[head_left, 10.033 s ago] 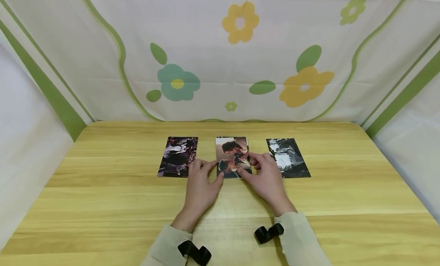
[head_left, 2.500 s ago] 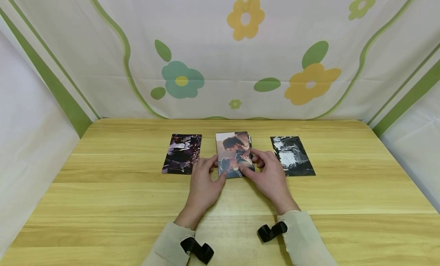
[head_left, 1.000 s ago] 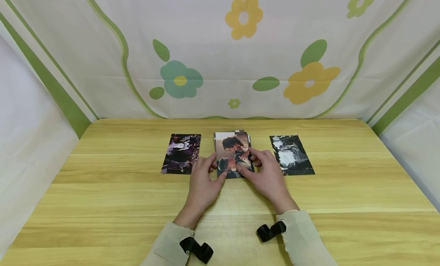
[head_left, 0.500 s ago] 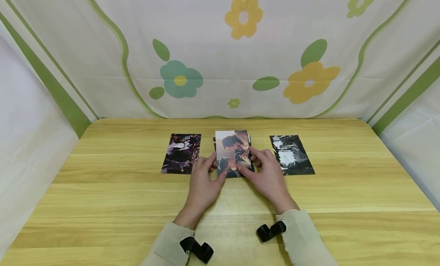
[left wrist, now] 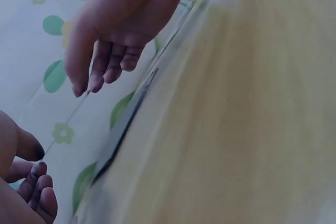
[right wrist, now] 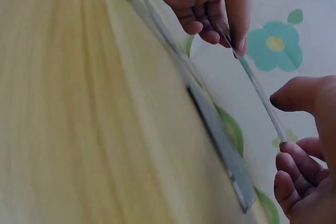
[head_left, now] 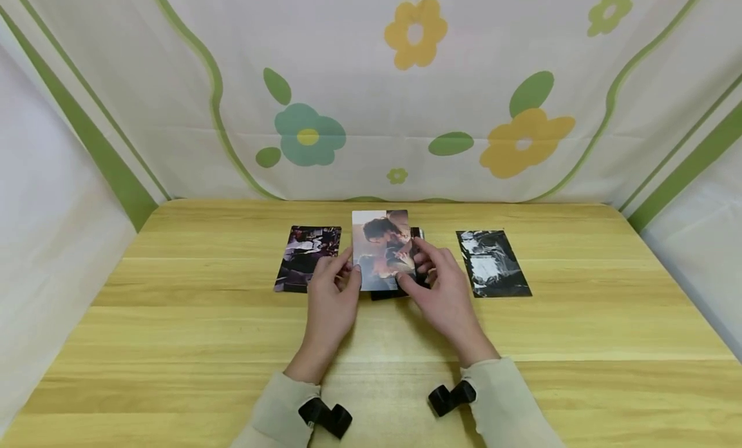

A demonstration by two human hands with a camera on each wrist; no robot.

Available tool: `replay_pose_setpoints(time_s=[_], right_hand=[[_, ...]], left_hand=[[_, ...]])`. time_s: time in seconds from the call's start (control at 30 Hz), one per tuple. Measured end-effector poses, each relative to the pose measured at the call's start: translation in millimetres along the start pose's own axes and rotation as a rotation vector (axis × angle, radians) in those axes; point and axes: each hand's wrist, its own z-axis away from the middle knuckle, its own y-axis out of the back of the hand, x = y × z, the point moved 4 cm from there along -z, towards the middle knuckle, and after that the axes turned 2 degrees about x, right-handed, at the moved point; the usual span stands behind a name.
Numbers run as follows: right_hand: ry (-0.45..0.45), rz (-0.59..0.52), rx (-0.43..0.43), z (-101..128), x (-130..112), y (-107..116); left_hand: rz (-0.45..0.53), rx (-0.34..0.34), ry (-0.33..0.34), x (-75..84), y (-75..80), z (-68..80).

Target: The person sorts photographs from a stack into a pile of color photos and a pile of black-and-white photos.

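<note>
While lifted off stack (head_left: 400, 292), photo (head_left: 379, 248) pinched both sides — left hand (head_left: 330, 300), right hand (head_left: 443, 297)

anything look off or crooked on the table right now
Only the middle photo: it is lifted off the wooden table, pinched at its edges by the left hand and right hand, above a dark stack. The left photo and right photo lie flat, nothing damaged.
</note>
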Motion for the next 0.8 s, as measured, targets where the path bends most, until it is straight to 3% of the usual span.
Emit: replay_pose_setpoints(time_s=[0.1,0.53,0.8], right_hand=[[0.020,-0.069,0.012,1.5,-7.9,-0.2],[0.059,-0.175,0.062,5.6,-36.1,9.8],[0.025,-0.181,0.047,8.2,-38.0,7.8]], left_hand=[[-0.003,0.015,0.011,5.2,8.3,-4.0],[0.034,-0.008,0.091,35.3,31.0,-9.7],[0.017,-0.011,0.127,35.2,31.9,-11.4]])
